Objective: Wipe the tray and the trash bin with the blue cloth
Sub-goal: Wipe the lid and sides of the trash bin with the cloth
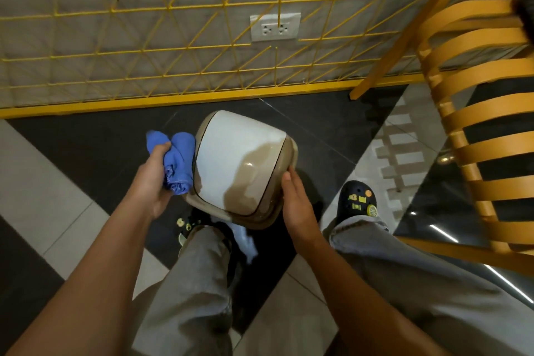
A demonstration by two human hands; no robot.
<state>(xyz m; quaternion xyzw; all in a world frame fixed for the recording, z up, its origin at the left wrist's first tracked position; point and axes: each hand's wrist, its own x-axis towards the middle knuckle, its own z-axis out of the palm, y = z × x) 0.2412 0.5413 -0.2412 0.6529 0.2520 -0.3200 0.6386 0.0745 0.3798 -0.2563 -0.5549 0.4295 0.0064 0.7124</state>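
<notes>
Left grip clutching blue cloth, right grip spread flat against trash bin

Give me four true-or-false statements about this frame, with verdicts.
1. The left hand grips the blue cloth. True.
2. The right hand holds a spray bottle. False: it rests against the right edge of the trash bin.
3. The cloth lies spread flat on the bin's lid. False: it is bunched up at the bin's left edge.
4. A wooden chair stands on the right. True.
</notes>
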